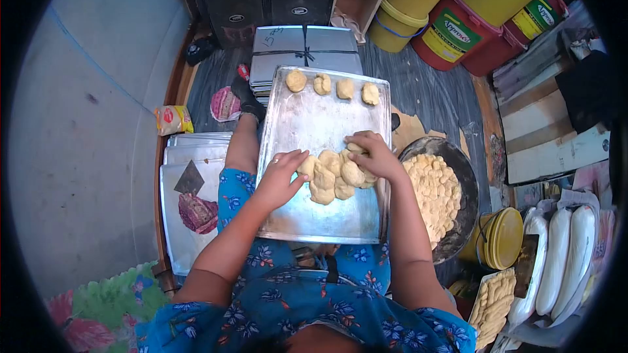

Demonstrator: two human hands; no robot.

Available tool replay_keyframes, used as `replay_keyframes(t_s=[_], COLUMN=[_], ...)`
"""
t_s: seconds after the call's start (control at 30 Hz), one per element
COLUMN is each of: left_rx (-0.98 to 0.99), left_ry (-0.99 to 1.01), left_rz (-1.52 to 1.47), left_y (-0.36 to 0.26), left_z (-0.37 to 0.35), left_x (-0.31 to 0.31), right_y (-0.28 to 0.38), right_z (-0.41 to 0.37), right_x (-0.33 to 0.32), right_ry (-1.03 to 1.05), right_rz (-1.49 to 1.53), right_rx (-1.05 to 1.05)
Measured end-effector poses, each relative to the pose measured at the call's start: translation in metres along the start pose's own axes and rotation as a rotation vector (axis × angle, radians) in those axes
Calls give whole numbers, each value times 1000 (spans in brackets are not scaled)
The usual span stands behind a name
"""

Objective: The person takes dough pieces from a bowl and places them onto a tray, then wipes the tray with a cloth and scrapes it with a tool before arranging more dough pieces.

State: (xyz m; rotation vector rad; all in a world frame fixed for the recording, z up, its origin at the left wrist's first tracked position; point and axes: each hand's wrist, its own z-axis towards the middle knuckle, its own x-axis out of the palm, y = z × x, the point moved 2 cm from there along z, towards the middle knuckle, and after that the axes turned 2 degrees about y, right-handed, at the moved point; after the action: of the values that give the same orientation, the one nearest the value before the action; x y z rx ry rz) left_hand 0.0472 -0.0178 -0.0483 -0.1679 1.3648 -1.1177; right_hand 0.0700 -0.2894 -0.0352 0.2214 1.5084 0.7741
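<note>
A metal baking tray (pixel 281 215) lies across my lap. Near its middle is a heap of pale dough pieces (pixel 324 186), pressed against one another. My left hand (pixel 282 175) curves round a piece at the heap's left side, its thumb and fingers on either side. At the heap's upper right, my right hand (pixel 373 155) has its fingers bent round another dough piece (pixel 355 148). Along the tray's far edge sits a row of several separate dough balls (pixel 345 88).
A black basin (pixel 466 215) full of small dough pieces stands to my right. Stacked trays (pixel 186 179) lie at left, and a tied stack (pixel 304 55) lies ahead. Margarine buckets (pixel 451 32) fill the far right. White wrapped rolls (pixel 556 261) lie near right.
</note>
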Motion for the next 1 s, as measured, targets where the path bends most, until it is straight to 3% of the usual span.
replay_keyframes(t_s=[0.07,0.17,0.23,0.27,0.37,0.43,0.5,0.57,0.67,0.77,0.9,1.0], left_rx=[50,-77,-193,-250,-216,-202,-181,-157,-156,-130,-102,45], left_ry=[38,159,33,-29,-340,-374,-371,-325,-283,-301,-405,-309], left_rz=[87,-35,-103,-138,-203,-125,-20,110,116,114,372,384], left_y=[-3,2,9,14,32,40,55,76,88,99,54,47], left_z=[3,11,14,16,40,61,77,85,87,86,80,89], left_x=[4,3,1,1,-8,-14,-11,3,4,10,5,15], right_y=[-5,-18,-12,-6,8,20,31,42,64,44,19,-3], right_z=[-6,-2,9,18,55,81,94,88,65,40,34,49], right_x=[3,7,0,-2,5,25,51,64,27,31,42,33], right_ry=[-48,-168,-293,-483,-711,-661,-179,-243,-174,287,98,-271], right_rz=[235,535,720,634,399,196,92,-176,-108,-112,279,664], right_rx=[187,394,439,418,292,187,290,144,228,310,280,460])
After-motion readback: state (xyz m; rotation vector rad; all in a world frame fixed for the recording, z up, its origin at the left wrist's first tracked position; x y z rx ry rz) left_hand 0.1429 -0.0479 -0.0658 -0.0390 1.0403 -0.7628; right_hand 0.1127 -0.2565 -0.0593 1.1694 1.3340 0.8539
